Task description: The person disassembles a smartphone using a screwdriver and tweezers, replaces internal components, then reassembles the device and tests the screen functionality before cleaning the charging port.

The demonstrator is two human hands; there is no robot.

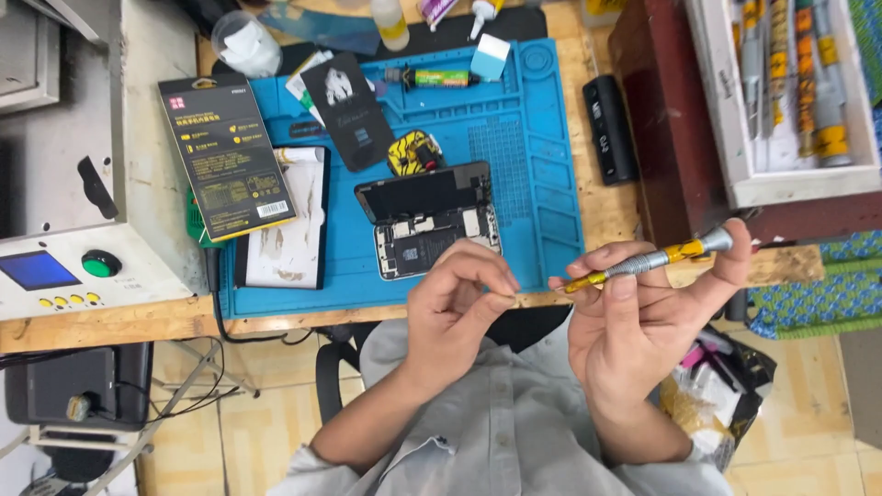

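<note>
Holding a screwdriver [643, 264] level, right hand [634, 321] faces pinched left hand [459, 303].

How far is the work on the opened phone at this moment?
Done: the dark smartphone lies opened on the blue silicone mat, its screen lifted off its insides. In hand: the right hand holds a yellow-and-silver precision screwdriver; the left hand pinches something tiny at its tip. Left: the phone is not yet closed.

Worn wooden workbench [110, 326], blue silicone mat [542, 184] on top; beige tiled floor [266, 432] below.
</note>
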